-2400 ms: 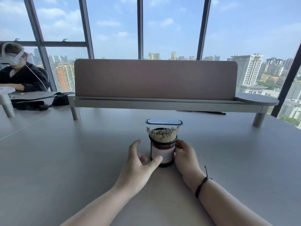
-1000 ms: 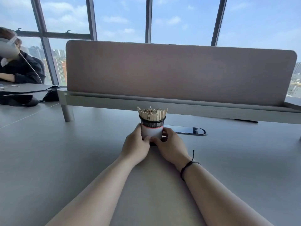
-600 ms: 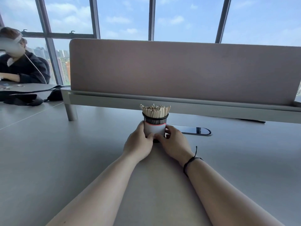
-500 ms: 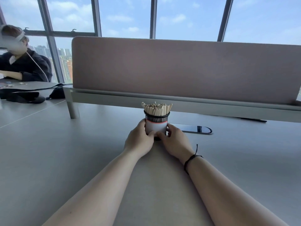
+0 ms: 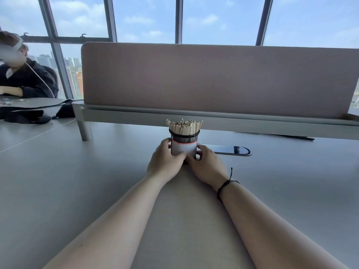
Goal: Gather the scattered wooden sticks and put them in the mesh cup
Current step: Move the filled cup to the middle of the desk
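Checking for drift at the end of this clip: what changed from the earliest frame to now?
Both hands closed in: the left hand, earlier open beside the mesh cup, now wraps it, as does the right hand. The phone, earlier behind the cup, now shows to its right. Sticks still fill the upright cup on the table.

mesh cup – black metal mesh | wooden sticks – pale, matt
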A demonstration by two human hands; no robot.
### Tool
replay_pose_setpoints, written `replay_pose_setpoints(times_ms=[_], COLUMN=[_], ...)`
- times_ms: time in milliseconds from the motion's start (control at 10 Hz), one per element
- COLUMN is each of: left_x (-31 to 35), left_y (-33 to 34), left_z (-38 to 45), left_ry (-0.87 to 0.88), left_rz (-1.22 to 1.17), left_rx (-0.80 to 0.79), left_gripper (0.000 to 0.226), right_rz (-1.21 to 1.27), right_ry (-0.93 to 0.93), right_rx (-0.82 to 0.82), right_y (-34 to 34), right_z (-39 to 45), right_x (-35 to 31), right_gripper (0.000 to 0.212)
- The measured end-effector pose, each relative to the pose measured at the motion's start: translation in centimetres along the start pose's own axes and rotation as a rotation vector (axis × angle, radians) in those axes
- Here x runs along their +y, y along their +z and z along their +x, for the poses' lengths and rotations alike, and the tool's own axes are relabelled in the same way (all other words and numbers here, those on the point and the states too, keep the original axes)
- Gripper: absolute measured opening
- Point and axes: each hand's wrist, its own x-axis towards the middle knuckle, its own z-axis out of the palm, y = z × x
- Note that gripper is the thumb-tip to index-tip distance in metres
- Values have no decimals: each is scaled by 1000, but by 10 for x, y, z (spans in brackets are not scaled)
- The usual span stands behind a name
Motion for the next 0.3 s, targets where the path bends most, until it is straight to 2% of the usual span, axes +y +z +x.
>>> replay_pose_setpoints(times_ms=[100,200,300], left_x=[-1,-2,7], left_y=[-3,-7,-12], left_z=[0,-3,-11], left_ry=[-26,-55,-58], left_rz=[-1,-86,-108], left_rx=[3,62,148], left_gripper=[71,62,25], right_rz=[-78,-205,-339], right_ry=[62,7,-93], right_rx=[-40,-128,-150], right_y=[-9,-22,-40], right_z=[-17,-50,-91], right_x=[-6,-8,-3], right_gripper=[74,73,69])
